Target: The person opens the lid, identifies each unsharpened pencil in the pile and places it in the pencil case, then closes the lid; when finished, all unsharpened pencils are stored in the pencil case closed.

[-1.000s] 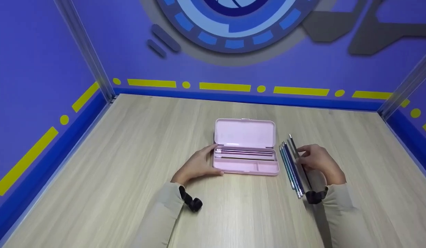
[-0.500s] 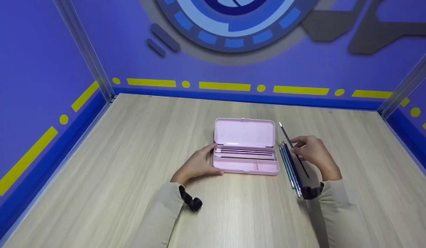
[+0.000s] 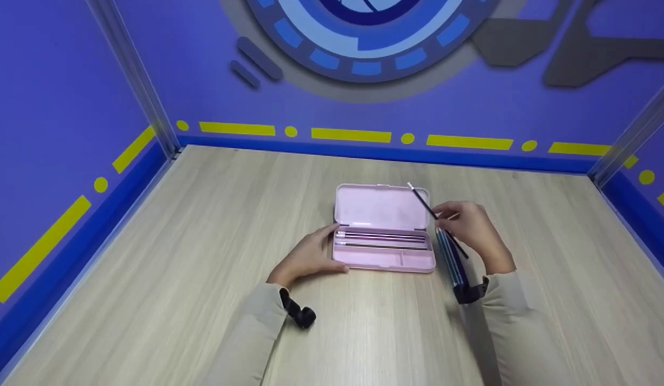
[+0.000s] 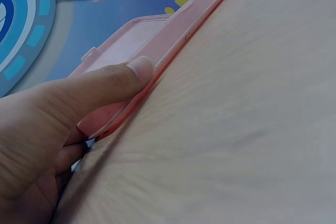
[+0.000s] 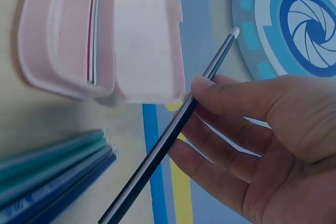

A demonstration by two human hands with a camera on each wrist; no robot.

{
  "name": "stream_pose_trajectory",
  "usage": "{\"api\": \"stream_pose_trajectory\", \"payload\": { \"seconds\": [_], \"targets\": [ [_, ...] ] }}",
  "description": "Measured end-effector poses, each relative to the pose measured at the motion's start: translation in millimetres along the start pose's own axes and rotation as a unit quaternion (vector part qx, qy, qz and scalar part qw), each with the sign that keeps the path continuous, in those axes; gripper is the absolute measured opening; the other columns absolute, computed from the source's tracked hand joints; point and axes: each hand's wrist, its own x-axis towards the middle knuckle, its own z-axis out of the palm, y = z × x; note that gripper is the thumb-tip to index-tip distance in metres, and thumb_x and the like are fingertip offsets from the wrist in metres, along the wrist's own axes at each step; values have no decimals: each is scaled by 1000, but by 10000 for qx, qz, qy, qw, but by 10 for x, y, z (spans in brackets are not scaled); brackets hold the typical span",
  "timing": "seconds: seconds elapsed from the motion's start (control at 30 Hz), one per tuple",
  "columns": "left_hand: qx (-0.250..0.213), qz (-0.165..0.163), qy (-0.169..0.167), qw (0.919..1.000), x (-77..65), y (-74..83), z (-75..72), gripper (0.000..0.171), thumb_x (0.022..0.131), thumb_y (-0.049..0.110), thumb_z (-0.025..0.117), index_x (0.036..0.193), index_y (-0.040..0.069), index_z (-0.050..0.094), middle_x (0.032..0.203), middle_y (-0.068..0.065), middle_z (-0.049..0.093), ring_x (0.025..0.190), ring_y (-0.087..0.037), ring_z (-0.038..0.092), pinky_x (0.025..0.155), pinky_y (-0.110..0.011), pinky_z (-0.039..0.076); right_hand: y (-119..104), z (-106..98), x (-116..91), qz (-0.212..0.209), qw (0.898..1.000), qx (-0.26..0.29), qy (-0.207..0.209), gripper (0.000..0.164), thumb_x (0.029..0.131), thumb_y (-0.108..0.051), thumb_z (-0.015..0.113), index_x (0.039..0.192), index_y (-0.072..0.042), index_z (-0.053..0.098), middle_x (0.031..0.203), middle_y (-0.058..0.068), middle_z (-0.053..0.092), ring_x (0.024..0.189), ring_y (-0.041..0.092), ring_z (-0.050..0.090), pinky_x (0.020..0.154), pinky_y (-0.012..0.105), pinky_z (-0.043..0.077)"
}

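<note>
A pink pencil case [image 3: 372, 260] lies with its lid [image 3: 377, 206] raised, and several pencils [image 3: 380, 237] rest in its rear compartment. My left hand [image 3: 306, 254] grips the case's left end, its thumb [image 4: 121, 80] along the front wall in the left wrist view. My right hand [image 3: 469, 222] pinches a black pencil [image 5: 157, 153] between thumb and fingers, just right of the case. The pencil slants, its white-tipped end overlapping the lid's right corner in the head view. Below it, green and blue pencils [image 5: 58, 174] lie side by side on the table.
The wooden table [image 3: 203, 241] extends around the case. Blue walls [image 3: 364, 118] with yellow markings stand behind it and at the sides. A black wrist camera [image 3: 302, 316] sits on the left sleeve, another [image 3: 469, 293] on the right, over the loose pencils' near ends.
My right hand has lifted the black pencil from beside the loose ones and carried it leftward and away from me, towards the lid. My left hand has stayed on the case.
</note>
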Motion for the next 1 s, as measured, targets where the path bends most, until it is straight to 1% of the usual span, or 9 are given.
{"api": "stream_pose_trajectory", "payload": {
  "seconds": [0.07, 0.13, 0.37, 0.5, 0.57, 0.67, 0.77, 0.87, 1.0],
  "targets": [
    [-18, -9, 4, 10000, -1, -1, 0, 102, 62, 35, 89, 147, 12, 38, 149, -12, 42, 140, -27, 36, 118, -42, 27, -28, 26, 23, -207, 9998, -18, 37, 23, 84, 4, 66, 107, 5, 70, 98, 23, 71, 89, 35, 68, 73, 42, 59],
    [-15, -52, 12, 10000, -5, 3, -1, 103, 62, 36, 90, 147, 13, 38, 149, -11, 42, 140, -27, 36, 118, -41, 27, -61, 53, 43, -386, 9992, -21, 44, 22, 83, 5, 66, 105, 4, 70, 96, 23, 71, 88, 35, 68, 74, 45, 58],
    [-16, 18, 70, 10000, -17, 11, 3, 103, 60, 35, 90, 146, 11, 40, 148, -13, 44, 138, -28, 38, 117, -42, 29, -192, 142, 117, -850, 9964, -21, -73, 20, 83, 6, 67, 102, 5, 71, 91, 21, 72, 85, 34, 68, 74, 46, 58],
    [-4, 45, 75, 10000, -19, 5, 6, 102, 60, 35, 90, 146, 11, 40, 148, -14, 44, 138, -29, 39, 117, -42, 29, -259, 219, 162, -894, 9955, -76, -293, 20, 83, 5, 66, 103, 4, 71, 93, 20, 72, 86, 32, 68, 77, 46, 58],
    [15, 62, 82, 9999, -14, -2, 7, 103, 60, 35, 90, 146, 10, 40, 147, -14, 44, 138, -29, 39, 117, -43, 29, -287, 262, 182, -857, 9953, -117, -434, 20, 84, 5, 66, 104, 3, 71, 94, 19, 72, 85, 29, 67, 77, 45, 58],
    [21, 52, 78, 10000, -10, -15, 10, 103, 60, 35, 90, 147, 10, 39, 148, -15, 44, 138, -31, 38, 118, -44, 28, -325, 321, 203, -938, 9937, -148, -594, 19, 84, 5, 66, 103, 3, 71, 93, 17, 72, 83, 26, 67, 77, 44, 58],
    [-12, 7, 42, 10000, -7, -20, 9, 104, 60, 35, 90, 147, 11, 38, 149, -14, 43, 139, -30, 37, 118, -44, 27, -364, 364, 224, -1078, 9917, -109, -696, 18, 84, 5, 66, 101, 2, 72, 91, 16, 72, 82, 24, 67, 76, 43, 58],
    [-41, 18, 26, 10000, -2, -17, 7, 104, 61, 35, 90, 148, 12, 38, 149, -13, 42, 139, -29, 37, 118, -44, 26, -411, 400, 240, -1108, 9905, -79, -808, 18, 83, 5, 67, 100, 1, 72, 90, 15, 72, 81, 23, 66, 76, 42, 57],
    [-78, 21, 45, 10000, -4, -12, 15, 103, 61, 34, 90, 147, 12, 38, 149, -12, 42, 140, -29, 36, 118, -44, 26, -442, 464, 253, -1130, 9892, -168, -920, 19, 83, 6, 66, 98, -1, 74, 88, 12, 73, 79, 19, 64, 76, 40, 57]
  ]
}}
